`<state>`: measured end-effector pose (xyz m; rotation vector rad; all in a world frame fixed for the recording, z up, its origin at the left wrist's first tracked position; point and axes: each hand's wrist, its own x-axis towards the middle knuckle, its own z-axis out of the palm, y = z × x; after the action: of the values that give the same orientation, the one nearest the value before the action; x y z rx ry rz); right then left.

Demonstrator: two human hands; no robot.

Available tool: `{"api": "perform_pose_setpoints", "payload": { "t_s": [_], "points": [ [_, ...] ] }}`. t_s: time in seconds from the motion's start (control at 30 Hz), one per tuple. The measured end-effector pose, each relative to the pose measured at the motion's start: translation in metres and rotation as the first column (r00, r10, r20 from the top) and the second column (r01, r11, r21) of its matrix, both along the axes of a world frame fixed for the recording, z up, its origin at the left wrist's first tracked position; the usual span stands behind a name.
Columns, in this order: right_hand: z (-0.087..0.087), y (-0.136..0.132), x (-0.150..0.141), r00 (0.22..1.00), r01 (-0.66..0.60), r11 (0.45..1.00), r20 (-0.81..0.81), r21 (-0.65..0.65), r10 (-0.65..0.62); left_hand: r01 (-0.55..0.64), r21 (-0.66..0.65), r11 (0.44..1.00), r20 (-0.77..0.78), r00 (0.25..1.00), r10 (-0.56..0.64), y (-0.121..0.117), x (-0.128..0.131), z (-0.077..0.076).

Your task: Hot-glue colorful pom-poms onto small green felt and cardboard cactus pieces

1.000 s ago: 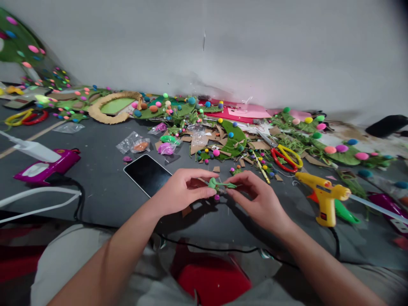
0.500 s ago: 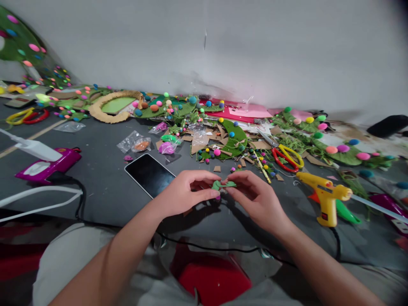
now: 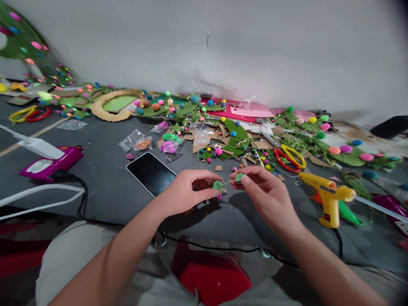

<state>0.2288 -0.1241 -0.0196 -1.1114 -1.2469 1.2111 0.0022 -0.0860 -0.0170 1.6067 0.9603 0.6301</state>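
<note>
Soft green modelling clay (image 3: 217, 185) is pinched between the thumb and fingers of my left hand (image 3: 188, 191). A second lump of the green clay (image 3: 239, 177) sits in the pinch of my right hand (image 3: 270, 195), a little to the right and higher. A thin strand seems to join the two lumps. Just under my left fingertips show a small purple bit (image 3: 219, 197) and a greyish one, partly hidden. Behind my left hand lies a phone (image 3: 149, 172) with a dark screen.
A yellow glue gun (image 3: 330, 195) stands at the right, near red-and-yellow scissors (image 3: 290, 157). Bagged coloured clay (image 3: 168, 146), cardboard scraps and green felt pieces (image 3: 236, 136) with coloured balls lie along the back. A purple power strip (image 3: 52, 163) is at the left.
My right hand has moved right and slightly up, pulling the green clay out into two lumps farther apart. My left hand has stayed nearly in place.
</note>
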Motion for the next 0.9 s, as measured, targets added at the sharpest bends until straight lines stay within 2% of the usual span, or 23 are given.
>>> {"api": "perform_pose_setpoints", "payload": {
  "t_s": [0.07, 0.1, 0.2, 0.3, 0.4, 0.53, 0.67, 0.77, 0.9],
  "points": [
    [-0.0003, 0.0018, 0.0042, 0.995, 0.020, 0.999, -0.098, -0.034, -0.024, -0.010, 0.005, 1.000, -0.008, 1.000, 0.010, 0.0002, -0.0005, -0.0009],
    [-0.0012, 0.0027, 0.0060, 0.995, 0.030, 0.998, -0.095, -0.055, -0.035, -0.013, 0.008, 1.000, -0.007, 1.000, 0.013, 0.0004, -0.0007, -0.0016],
    [-0.0050, 0.0046, 0.0082, 0.997, 0.067, 0.993, 0.048, -0.092, -0.063, -0.022, 0.013, 1.000, -0.004, 1.000, 0.022, 0.0010, -0.0007, -0.0037],
    [-0.0067, 0.0052, 0.0060, 0.986, 0.067, 0.997, 0.159, -0.050, -0.058, -0.022, -0.006, 1.000, 0.012, 1.000, 0.022, 0.0010, -0.0004, -0.0053],
    [-0.0065, 0.0050, 0.0026, 0.987, 0.021, 1.000, 0.160, -0.016, -0.018, -0.017, -0.014, 1.000, 0.035, 0.999, 0.017, 0.0006, -0.0004, -0.0058],
    [-0.0071, 0.0036, 0.0017, 0.983, -0.057, 0.997, 0.172, -0.053, 0.066, -0.005, 0.005, 1.000, 0.082, 0.997, 0.005, 0.0000, -0.0005, -0.0042],
    [-0.0087, 0.0030, 0.0036, 0.965, -0.010, 0.998, 0.260, -0.059, 0.026, -0.026, 0.029, 0.999, 0.091, 0.996, 0.024, 0.0000, -0.0005, -0.0022],
    [-0.0092, 0.0029, 0.0032, 0.971, 0.002, 1.000, 0.240, -0.031, 0.006, -0.047, -0.036, 0.998, 0.076, 0.996, 0.050, 0.0002, -0.0007, -0.0005],
    [-0.0091, 0.0018, 0.0017, 0.982, -0.076, 0.997, 0.173, -0.021, 0.079, -0.063, -0.031, 0.998, 0.093, 0.994, 0.065, 0.0011, -0.0003, 0.0012]
  ]
}}
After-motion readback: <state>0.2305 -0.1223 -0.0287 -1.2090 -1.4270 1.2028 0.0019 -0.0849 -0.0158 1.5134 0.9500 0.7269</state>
